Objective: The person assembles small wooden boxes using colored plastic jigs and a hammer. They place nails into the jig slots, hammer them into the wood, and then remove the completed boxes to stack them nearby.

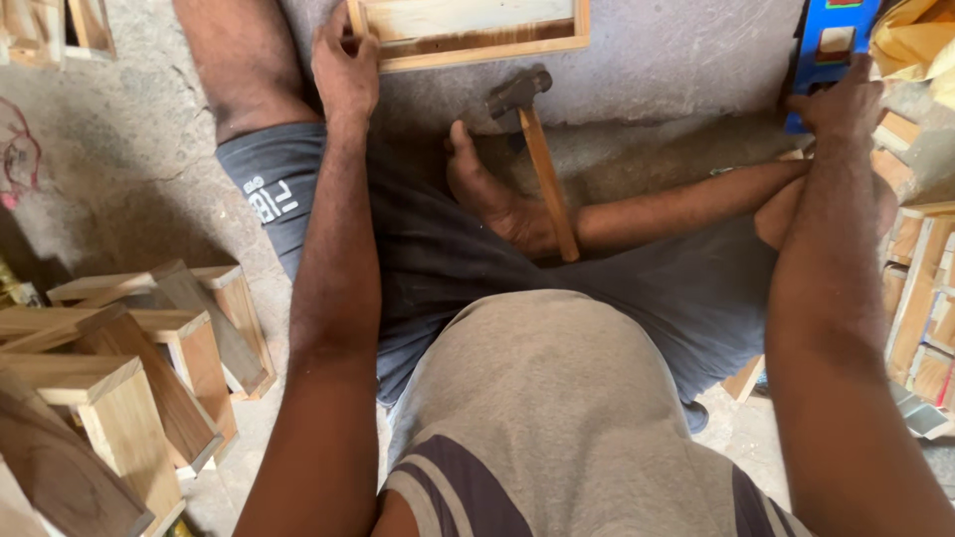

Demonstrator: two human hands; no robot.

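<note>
Wooden frame (468, 30), corner under left fingers (338, 45)

Both arms were extended forward from the lower edge of the frame toward its top. The left hand (344, 62) sat at upper centre-left, knuckles up, fingers curled closed in a grip. The right hand (842, 99) reached to the upper right, back of the hand showing, fingers bent down; whether they were closed could not be told. Both forearms were bare and nearly straight, well apart.
</note>
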